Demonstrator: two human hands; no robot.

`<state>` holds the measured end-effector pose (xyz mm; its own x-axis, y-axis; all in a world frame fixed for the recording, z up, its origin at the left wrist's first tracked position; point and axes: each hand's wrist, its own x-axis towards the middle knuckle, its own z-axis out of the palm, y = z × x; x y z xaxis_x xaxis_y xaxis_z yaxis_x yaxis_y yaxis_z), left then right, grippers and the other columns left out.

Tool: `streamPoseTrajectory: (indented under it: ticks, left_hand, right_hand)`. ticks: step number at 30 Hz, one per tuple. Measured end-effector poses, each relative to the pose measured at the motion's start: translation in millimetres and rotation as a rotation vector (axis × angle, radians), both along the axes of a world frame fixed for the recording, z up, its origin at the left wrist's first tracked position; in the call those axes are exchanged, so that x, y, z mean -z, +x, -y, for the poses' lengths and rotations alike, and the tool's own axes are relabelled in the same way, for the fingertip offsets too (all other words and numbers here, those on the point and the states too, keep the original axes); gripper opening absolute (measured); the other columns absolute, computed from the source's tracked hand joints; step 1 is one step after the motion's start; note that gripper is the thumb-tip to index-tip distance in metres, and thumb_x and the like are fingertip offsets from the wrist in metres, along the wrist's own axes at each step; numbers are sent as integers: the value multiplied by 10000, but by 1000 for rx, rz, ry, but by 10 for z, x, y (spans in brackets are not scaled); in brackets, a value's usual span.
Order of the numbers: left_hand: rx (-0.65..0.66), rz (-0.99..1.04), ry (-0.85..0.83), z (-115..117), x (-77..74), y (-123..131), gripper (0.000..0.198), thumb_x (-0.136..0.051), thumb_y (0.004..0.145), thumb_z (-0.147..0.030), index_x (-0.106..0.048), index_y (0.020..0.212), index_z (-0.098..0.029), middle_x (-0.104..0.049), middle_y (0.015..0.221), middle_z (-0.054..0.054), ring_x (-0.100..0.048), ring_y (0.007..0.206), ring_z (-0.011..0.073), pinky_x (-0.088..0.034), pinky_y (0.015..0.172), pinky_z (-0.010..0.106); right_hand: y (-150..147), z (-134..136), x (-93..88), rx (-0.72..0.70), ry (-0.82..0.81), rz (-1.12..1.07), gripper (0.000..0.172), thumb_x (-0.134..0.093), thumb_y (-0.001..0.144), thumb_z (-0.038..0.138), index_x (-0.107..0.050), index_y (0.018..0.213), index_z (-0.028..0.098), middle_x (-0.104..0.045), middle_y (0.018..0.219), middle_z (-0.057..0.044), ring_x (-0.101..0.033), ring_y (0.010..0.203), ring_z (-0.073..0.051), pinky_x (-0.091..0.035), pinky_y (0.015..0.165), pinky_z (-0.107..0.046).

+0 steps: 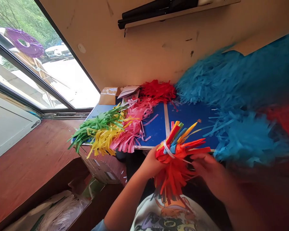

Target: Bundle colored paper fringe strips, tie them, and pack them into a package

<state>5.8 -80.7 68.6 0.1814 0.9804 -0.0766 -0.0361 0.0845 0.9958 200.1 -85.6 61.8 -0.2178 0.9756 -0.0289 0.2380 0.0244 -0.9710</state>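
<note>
A bundle of fringed tissue paper (170, 175), mostly red and orange with yellow, green and blue ends sticking up, is held above my lap at the table's front edge. My left hand (151, 165) is closed around its left side. A white string (168, 149) is wrapped about the bundle's neck, and its thin loose end runs to the right. My right hand (208, 168) is at the bundle's right side, its fingers pinched on that string end. The right fingertips are partly blurred and in shadow.
Green (98, 123), yellow (106, 138) and pink fringe (132, 128) lie on the blue table (156, 123), with red fringe (159, 91) behind. A large heap of blue fringe (231, 80) covers the right. An open cardboard box (91, 166) stands lower left.
</note>
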Motion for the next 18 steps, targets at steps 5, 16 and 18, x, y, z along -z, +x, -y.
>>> streamPoseTrajectory:
  ticks: [5,16,18]
  left_hand:
    - [54,-159,97,44,-149,-206,407,-685,675,-277,-578,1041,-134,-655,976,64,-580,918,208,-457,815,282]
    - [463,-1272,295,127,-175,-65,189,-507,696,-103,-543,858,-192,-647,807,83,-612,681,239,-379,580,270]
    - [313,-1323,219,93,-78,-18,202,-478,714,-92,-526,891,-179,-649,874,117,-620,743,261,-381,605,287]
  right_hand:
    - [152,-107,-104,-274,178,358,266,-405,876,362,-635,921,237,-659,927,-44,-605,873,-203,-467,741,-324]
    - [41,-1025,-665,-634,-16,584,201,-504,704,314,-639,660,171,-566,556,12,-481,512,-119,-344,486,-224]
    - [-19,-931,-747,-592,-84,559,190,-494,701,306,-600,618,173,-505,502,27,-410,459,-99,-293,443,-214]
